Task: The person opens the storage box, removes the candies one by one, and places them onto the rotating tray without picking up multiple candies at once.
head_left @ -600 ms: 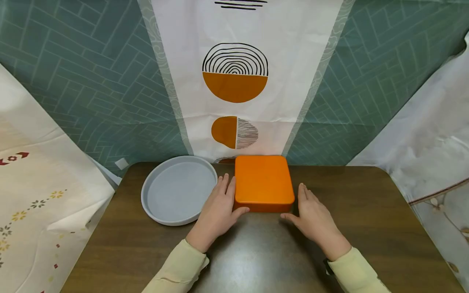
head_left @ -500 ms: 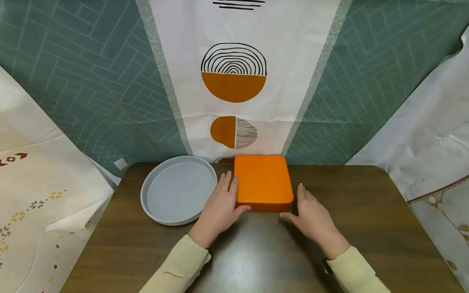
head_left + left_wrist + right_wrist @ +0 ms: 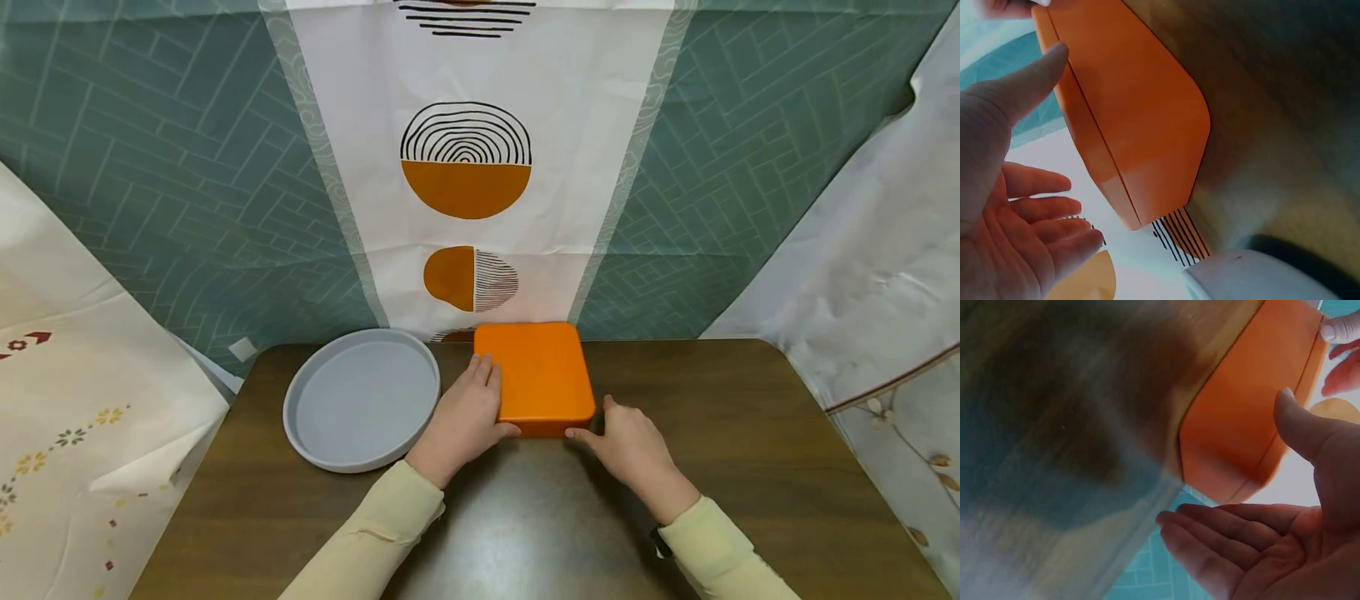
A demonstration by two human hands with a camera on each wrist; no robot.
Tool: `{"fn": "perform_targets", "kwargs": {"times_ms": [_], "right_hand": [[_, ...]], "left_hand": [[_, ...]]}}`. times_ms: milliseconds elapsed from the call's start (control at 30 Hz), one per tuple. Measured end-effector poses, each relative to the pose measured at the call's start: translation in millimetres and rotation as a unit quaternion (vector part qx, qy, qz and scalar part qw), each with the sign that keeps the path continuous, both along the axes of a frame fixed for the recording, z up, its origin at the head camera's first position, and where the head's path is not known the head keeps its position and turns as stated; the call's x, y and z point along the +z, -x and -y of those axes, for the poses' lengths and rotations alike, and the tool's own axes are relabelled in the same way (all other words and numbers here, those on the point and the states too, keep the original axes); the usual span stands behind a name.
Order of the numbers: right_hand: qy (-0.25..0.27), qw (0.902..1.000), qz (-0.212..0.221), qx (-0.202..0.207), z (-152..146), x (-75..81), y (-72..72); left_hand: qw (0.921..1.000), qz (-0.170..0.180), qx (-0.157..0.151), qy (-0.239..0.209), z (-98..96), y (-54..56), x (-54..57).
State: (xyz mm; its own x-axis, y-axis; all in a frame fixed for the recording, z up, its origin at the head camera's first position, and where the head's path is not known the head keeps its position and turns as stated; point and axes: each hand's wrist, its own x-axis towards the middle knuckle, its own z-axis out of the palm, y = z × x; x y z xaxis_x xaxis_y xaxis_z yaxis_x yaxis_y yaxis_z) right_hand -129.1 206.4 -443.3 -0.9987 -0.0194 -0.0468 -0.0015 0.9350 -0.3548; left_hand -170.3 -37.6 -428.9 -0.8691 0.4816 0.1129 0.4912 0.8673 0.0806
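Note:
A square orange box [image 3: 534,375] with rounded corners stands at the back middle of the table. Both wrist views show a seam below its lid, which sits on the box [image 3: 1132,106]. My left hand [image 3: 463,415] lies along the box's left side, fingers fairly straight, its thumb at the lid's front edge. At the right front corner is my right hand [image 3: 633,443], thumb toward the front edge. In the right wrist view the fingers of my right hand [image 3: 1254,544] are extended beside the box. The inside of the box is hidden.
A round grey tray [image 3: 362,402] with a low rim lies left of the box, close to my left hand. The brown wooden table [image 3: 720,450] ends at a hanging patterned cloth [image 3: 465,75] just behind the box.
My left hand has shifted right and over the box's left edge. The right hand has come slightly closer to the front right corner, its fingers a little more bent. The view has tilted slightly.

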Motion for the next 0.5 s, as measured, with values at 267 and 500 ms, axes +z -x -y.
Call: {"fn": "perform_targets", "kwargs": {"times_ms": [267,500], "right_hand": [[0.094,0.9952,-0.014,-0.022,3.0,-11.1,6.1],[0.111,0.9933,-0.032,-0.009,5.3,-18.0,9.6]], "left_hand": [[0.9999,0.002,-0.010,0.011,-3.0,8.3,-3.3],[0.9998,0.014,-0.011,0.001,-3.0,13.3,-9.8]]}}
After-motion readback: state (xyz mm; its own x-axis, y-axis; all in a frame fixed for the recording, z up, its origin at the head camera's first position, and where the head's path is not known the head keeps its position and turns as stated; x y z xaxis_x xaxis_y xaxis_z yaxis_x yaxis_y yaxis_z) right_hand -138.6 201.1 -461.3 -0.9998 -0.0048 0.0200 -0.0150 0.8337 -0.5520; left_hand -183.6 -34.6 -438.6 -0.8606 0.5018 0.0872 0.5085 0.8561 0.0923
